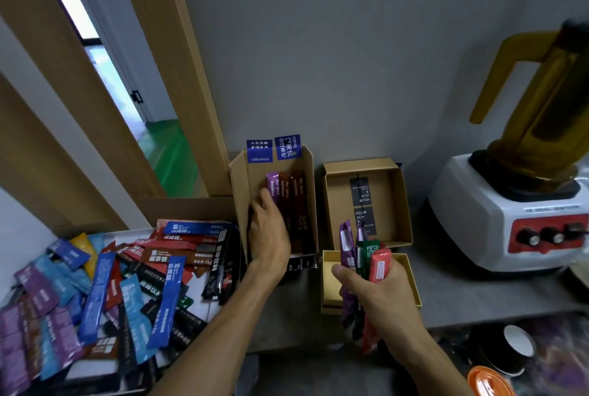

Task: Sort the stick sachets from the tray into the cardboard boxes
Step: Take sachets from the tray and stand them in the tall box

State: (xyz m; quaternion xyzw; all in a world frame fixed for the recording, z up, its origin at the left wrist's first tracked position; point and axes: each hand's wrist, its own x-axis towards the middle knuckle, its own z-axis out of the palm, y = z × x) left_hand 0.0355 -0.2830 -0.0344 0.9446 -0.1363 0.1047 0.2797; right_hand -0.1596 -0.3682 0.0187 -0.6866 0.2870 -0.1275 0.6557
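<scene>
A tray [223, 306] at the lower left holds a heap of stick sachets [105, 293] in blue, purple, red, brown and black. A tall open cardboard box [242, 185] stands behind it with purple and brown sachets [290, 201] inside. My left hand [267, 233] reaches into that box, fingers on the purple sachet. My right hand [379, 293] grips a bunch of purple, green and red sachets [366, 261] above a small low cardboard box [411, 277]. A square open box [398, 204] behind it holds black sachets.
A white blender [516, 213] with an amber jug stands at the right on the grey counter [462, 296]. An orange lid [487, 383] and a dark cup [513, 347] lie below the counter's front edge. A wooden door frame [178, 76] rises at the left.
</scene>
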